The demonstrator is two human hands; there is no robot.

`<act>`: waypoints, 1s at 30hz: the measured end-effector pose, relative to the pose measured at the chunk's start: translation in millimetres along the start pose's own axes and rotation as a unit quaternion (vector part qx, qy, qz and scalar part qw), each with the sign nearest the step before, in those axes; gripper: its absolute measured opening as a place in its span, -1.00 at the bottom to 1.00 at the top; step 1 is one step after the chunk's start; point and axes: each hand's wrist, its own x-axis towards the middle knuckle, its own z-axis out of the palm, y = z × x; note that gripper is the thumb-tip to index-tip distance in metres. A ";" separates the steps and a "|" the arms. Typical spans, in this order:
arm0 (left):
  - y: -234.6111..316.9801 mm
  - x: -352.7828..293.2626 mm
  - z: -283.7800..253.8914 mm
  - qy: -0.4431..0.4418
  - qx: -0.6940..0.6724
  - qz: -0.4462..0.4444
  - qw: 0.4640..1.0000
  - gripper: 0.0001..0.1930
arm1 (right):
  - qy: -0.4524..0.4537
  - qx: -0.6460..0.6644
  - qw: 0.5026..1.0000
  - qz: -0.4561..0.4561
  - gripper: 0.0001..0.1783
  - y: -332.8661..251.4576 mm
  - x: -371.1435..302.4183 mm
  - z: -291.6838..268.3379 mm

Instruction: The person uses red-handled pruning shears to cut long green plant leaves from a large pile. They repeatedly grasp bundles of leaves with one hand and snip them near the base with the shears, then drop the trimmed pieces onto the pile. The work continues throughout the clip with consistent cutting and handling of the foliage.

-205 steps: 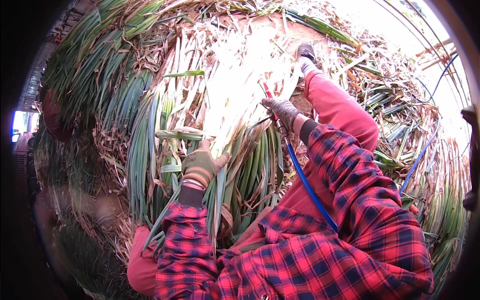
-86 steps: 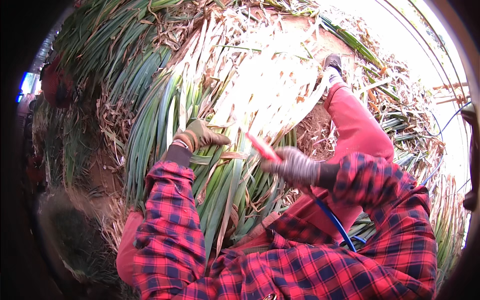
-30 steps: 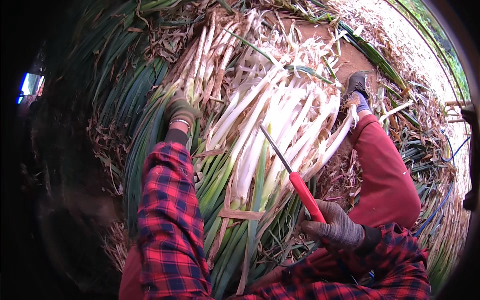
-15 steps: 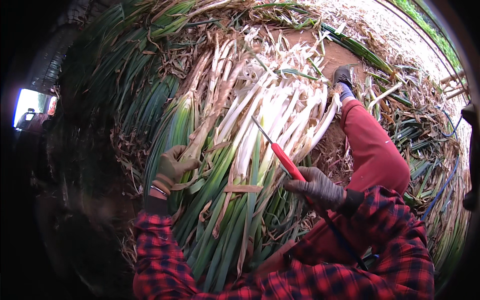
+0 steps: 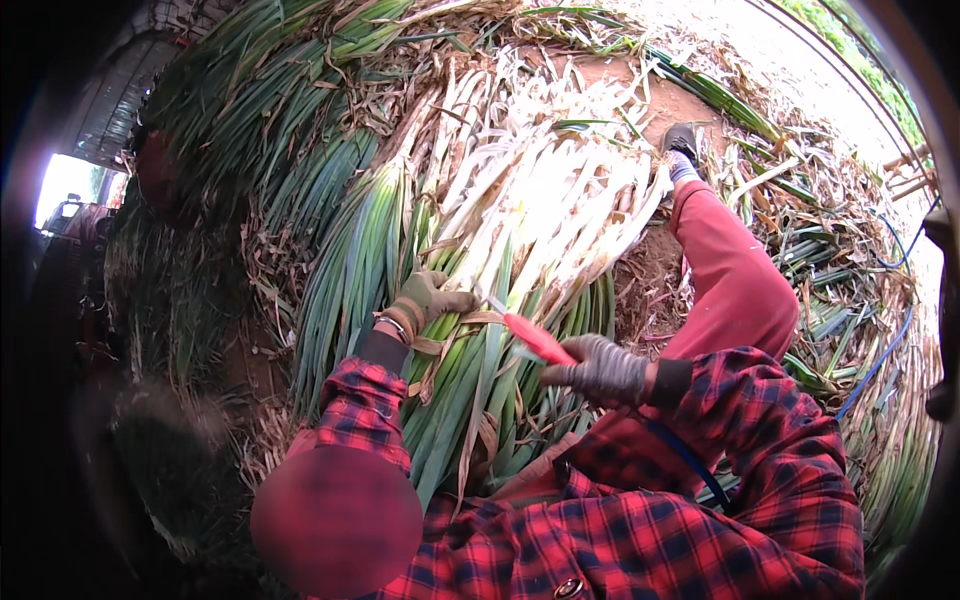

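Observation:
My left hand (image 5: 428, 303), in a soiled glove, is closed around stalks where white turns to green on a large pile of long green onions (image 5: 470, 375). Its thumb points right, close to the tool's tip. In my right hand (image 5: 598, 372), in a grey glove, is a red tool with a thin metal tip (image 5: 535, 338). The tip points up and left, over the stalks beside my left thumb. From under my right hand a dark blue hose (image 5: 690, 455) trails down over my lap. The pale stalk ends fan out away from me under bright light.
More green onions (image 5: 270, 110) are heaped at the far left. Dry leaves and peelings (image 5: 810, 230) litter the right side, where a thin blue line (image 5: 885, 365) runs. My outstretched leg (image 5: 735, 275) lies right of the pile, with bare soil (image 5: 640, 275) beside it.
My left hand has moved right and slightly up onto the middle stalks. The red tool has come down and left, bringing its tip near that hand.

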 end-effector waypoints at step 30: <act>32.9 -18.9 35.6 0.133 0.316 0.053 0.938 -0.60 | 0.083 -0.018 0.995 0.052 -0.54 -17.5 44.5 -26.2</act>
